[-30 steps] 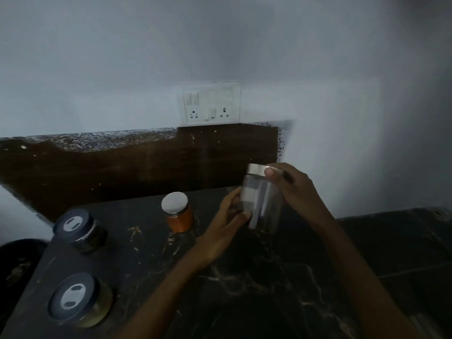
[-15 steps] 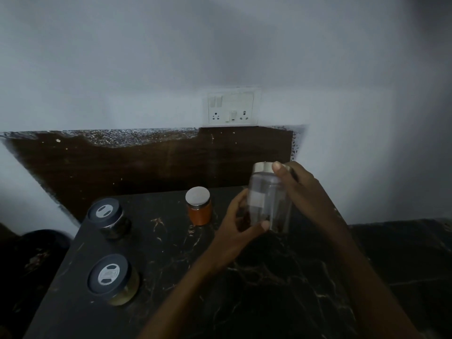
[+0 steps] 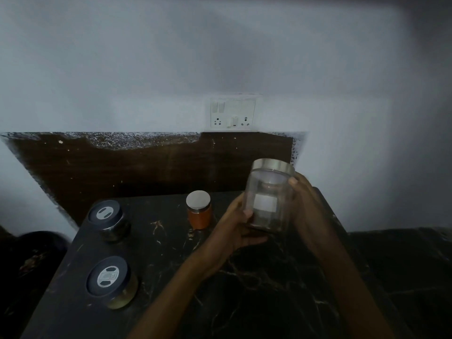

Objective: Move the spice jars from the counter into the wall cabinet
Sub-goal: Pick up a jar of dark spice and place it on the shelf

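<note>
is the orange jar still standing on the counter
Yes, the orange jar stands upright on the counter, apart from the left hand holding the clear jar.

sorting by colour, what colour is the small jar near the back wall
Orange, with a silver lid, small jar seen in the head view.

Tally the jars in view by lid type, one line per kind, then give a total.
Dark lids with a grey centre: 2, the near jar and the far jar, both on the counter.
Silver metal lids: 2, the orange jar on the counter and the clear jar held in both hands, left and right.
Total: 4 jars.
</note>
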A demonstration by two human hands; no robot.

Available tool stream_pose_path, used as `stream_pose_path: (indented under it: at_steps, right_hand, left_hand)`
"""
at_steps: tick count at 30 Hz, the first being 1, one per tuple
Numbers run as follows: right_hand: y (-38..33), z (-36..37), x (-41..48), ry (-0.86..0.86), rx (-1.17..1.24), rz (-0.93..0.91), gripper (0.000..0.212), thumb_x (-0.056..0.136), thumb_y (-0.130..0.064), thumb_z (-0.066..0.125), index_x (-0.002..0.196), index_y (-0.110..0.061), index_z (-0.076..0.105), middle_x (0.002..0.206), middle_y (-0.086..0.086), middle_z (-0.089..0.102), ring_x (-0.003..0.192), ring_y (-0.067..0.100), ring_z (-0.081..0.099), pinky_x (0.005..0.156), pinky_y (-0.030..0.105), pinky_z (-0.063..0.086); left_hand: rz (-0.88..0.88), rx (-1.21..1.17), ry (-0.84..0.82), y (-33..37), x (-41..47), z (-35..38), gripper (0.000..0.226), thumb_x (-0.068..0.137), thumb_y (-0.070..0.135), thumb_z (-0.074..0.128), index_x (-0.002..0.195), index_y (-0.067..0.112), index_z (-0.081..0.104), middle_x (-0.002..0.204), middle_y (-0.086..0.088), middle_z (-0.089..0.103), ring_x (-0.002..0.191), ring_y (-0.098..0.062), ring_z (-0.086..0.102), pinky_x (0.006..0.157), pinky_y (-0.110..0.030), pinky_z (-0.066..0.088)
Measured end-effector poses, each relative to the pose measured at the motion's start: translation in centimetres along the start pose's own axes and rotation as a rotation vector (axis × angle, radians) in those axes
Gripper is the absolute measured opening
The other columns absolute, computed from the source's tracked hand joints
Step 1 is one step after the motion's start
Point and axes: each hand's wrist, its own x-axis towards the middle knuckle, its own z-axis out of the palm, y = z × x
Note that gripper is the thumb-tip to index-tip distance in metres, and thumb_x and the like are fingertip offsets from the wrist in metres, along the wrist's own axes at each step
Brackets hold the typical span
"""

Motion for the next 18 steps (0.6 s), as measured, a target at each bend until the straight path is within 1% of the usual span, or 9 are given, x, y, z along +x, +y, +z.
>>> stream_pose_path:
  at_steps: [1, 3, 6, 8, 9, 12, 14, 15, 18]
  right_hand:
    - [0.1, 0.0, -0.1, -0.013, 0.023, -0.027, 0.021, 0.096, -0.023, 0.043, 0.115, -0.019, 0.050, 0.106, -0.004, 0.060, 0.090, 0.011, 0.061, 0.073, 0.028, 0.052]
    - [0.5, -0.1, -0.2, 0.018, -0.024, -0.066, 0.027, 0.088, -0.026, 0.053, 0.114, -0.029, 0.051, 0.110, -0.006, 0.061, 0.092, 0.013, 0.064, 0.066, 0.026, 0.057]
    - [0.7, -0.1, -0.4, 0.022, -0.075, -0.120, 0.046, 0.074, -0.036, 0.058, 0.118, -0.027, 0.050, 0.103, -0.010, 0.063, 0.085, 0.006, 0.067, 0.061, 0.020, 0.056]
    - [0.5, 0.3, -0.4, 0.005, -0.079, -0.135, 0.049, 0.070, -0.037, 0.059, 0.116, -0.025, 0.048, 0.103, -0.008, 0.062, 0.079, 0.000, 0.067, 0.058, 0.016, 0.054]
    - [0.4, 0.5, -0.4, -0.013, -0.079, -0.130, 0.048, 0.070, -0.037, 0.059, 0.115, -0.026, 0.047, 0.104, -0.006, 0.061, 0.079, 0.000, 0.067, 0.057, 0.016, 0.053]
    - [0.9, 0.4, 0.1, -0.053, -0.078, -0.058, 0.053, 0.072, -0.045, 0.052, 0.122, -0.029, 0.044, 0.117, -0.001, 0.055, 0.093, 0.009, 0.063, 0.064, 0.025, 0.055]
    - [1.2, 0.1, 0.2, -0.096, 0.031, 0.029, 0.067, 0.072, -0.052, 0.047, 0.133, -0.025, 0.042, 0.127, 0.005, 0.053, 0.107, 0.022, 0.059, 0.074, 0.036, 0.055]
    - [1.2, 0.1, 0.1, -0.121, 0.089, 0.067, 0.068, 0.072, -0.052, 0.047, 0.134, -0.025, 0.043, 0.128, 0.007, 0.053, 0.111, 0.024, 0.058, 0.077, 0.038, 0.055]
    - [1.3, 0.2, 0.1, -0.120, 0.139, 0.078, 0.047, 0.077, -0.047, 0.054, 0.119, -0.026, 0.053, 0.123, 0.010, 0.057, 0.106, 0.026, 0.062, 0.072, 0.036, 0.057]
  left_hand:
    - [0.010, 0.030, 0.040, 0.0, 0.0, 0.2, 0.065, 0.069, 0.043, 0.068, 0.127, 0.047, 0.037, 0.130, 0.005, 0.050, 0.105, -0.021, 0.063, 0.081, -0.037, 0.055]
    - [0.057, 0.145, 0.104, -0.2, -0.3, 0.6, 0.073, 0.067, 0.044, 0.069, 0.127, 0.053, 0.028, 0.129, 0.019, 0.042, 0.108, -0.014, 0.057, 0.083, -0.037, 0.055]
    - [0.145, 0.334, 0.126, -0.5, -1.1, 1.5, 0.102, 0.060, 0.049, 0.073, 0.142, 0.043, 0.012, 0.132, 0.023, 0.035, 0.120, -0.004, 0.045, 0.096, -0.032, 0.047]
    - [0.179, 0.347, 0.161, -0.6, -1.2, 1.6, 0.100, 0.062, 0.041, 0.075, 0.142, 0.039, 0.015, 0.129, 0.024, 0.036, 0.115, 0.002, 0.045, 0.091, -0.022, 0.046]
    - [0.178, 0.340, 0.160, -0.5, -1.3, 1.6, 0.095, 0.063, 0.039, 0.074, 0.140, 0.040, 0.018, 0.127, 0.024, 0.038, 0.113, 0.002, 0.047, 0.089, -0.021, 0.047]
    - [0.119, 0.238, 0.112, -0.4, -1.4, 1.2, 0.089, 0.058, 0.044, 0.076, 0.134, 0.044, 0.028, 0.132, 0.011, 0.044, 0.115, -0.011, 0.053, 0.089, -0.032, 0.052]
    - [0.081, 0.117, 0.048, -0.4, -1.6, 1.0, 0.088, 0.055, 0.040, 0.079, 0.131, 0.040, 0.034, 0.134, 0.001, 0.046, 0.114, -0.021, 0.058, 0.084, -0.034, 0.054]
    - [0.059, 0.079, 0.021, -0.4, -1.6, 0.9, 0.092, 0.052, 0.040, 0.082, 0.131, 0.038, 0.035, 0.133, -0.002, 0.046, 0.112, -0.023, 0.059, 0.082, -0.033, 0.054]
    - [-0.001, 0.010, -0.019, -0.7, -1.5, 0.7, 0.111, 0.041, 0.049, 0.087, 0.136, 0.035, 0.031, 0.134, -0.004, 0.046, 0.111, -0.025, 0.060, 0.081, -0.034, 0.054]
